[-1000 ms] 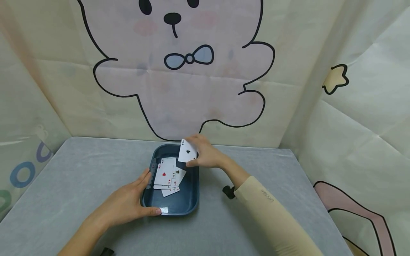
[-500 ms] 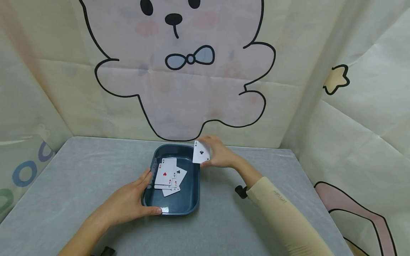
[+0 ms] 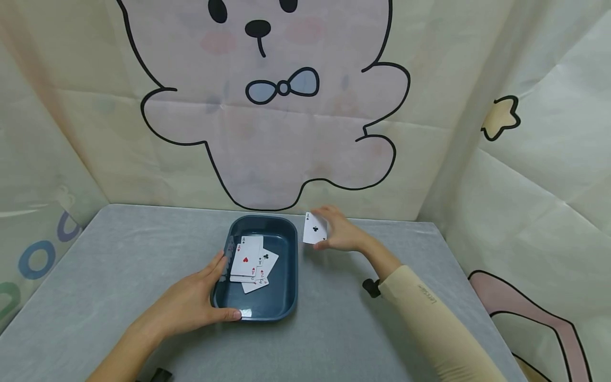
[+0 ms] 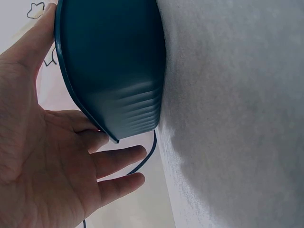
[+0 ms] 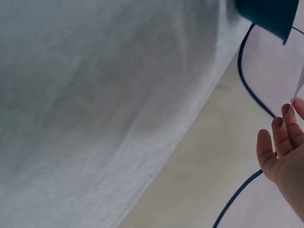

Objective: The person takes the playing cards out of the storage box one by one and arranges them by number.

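Note:
A dark blue rectangular tray (image 3: 280, 292) stands on the table with several playing cards (image 3: 245, 257) in its left half, face up and overlapping, the ace of hearts on top. At its near left corner my left hand (image 3: 193, 297) grips the rim, thumb on the near edge and fingers along the left side. In the left wrist view the tray's outer wall (image 4: 114, 61) lies beside that palm. Just right of the tray my right hand (image 3: 345, 233) pinches an ace of clubs playing card (image 3: 315, 228) by its right side, above the table. The right wrist view shows that card nearly edge-on.
Grey cloth covers the table (image 3: 343, 329). Behind it hangs a curtain (image 3: 286, 148) printed with a cartoon bear, and a light side curtain (image 3: 534, 185) hangs on the right.
My right hand has carried the ace of clubs rightward, from over the tray's far right part to beyond its right rim. The left hand and tray have stayed in place.

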`<state>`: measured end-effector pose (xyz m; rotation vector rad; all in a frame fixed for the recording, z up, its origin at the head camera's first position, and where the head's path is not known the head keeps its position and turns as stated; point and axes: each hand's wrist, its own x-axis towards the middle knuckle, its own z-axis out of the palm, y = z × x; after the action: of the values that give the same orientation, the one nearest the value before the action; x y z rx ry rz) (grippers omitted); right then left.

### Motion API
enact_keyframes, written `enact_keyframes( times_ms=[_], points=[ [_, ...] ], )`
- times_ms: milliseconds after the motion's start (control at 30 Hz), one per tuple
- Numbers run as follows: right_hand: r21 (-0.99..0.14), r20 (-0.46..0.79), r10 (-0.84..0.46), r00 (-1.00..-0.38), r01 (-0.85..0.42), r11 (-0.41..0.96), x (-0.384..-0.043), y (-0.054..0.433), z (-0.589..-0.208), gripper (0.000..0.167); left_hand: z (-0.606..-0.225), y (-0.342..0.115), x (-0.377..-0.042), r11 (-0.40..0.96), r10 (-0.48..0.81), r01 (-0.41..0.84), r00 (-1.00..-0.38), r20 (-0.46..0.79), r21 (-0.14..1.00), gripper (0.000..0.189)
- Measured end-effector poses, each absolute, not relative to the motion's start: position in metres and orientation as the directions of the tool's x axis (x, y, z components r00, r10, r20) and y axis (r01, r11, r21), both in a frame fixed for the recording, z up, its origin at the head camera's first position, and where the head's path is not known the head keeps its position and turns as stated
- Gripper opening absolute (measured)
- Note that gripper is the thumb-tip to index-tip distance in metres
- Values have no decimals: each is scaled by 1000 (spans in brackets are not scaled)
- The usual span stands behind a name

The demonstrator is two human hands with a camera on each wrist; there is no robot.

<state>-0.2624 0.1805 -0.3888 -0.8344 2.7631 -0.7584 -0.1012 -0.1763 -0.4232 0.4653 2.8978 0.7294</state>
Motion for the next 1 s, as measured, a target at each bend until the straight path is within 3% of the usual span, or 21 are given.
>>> enact_keyframes(
  times_ms=[467, 1000],
  points=[
    [-484, -80, -506, -859, -410, 773, -275, 205, -418, 91, -423, -177, -101, 837, 321, 266, -946, -35, 478, 132],
    [-460, -140, -507, -850, -398, 794, -281, 200, -436, 88, -424, -177, -102, 837, 321, 265, -947, -36, 478, 132]
  ],
)
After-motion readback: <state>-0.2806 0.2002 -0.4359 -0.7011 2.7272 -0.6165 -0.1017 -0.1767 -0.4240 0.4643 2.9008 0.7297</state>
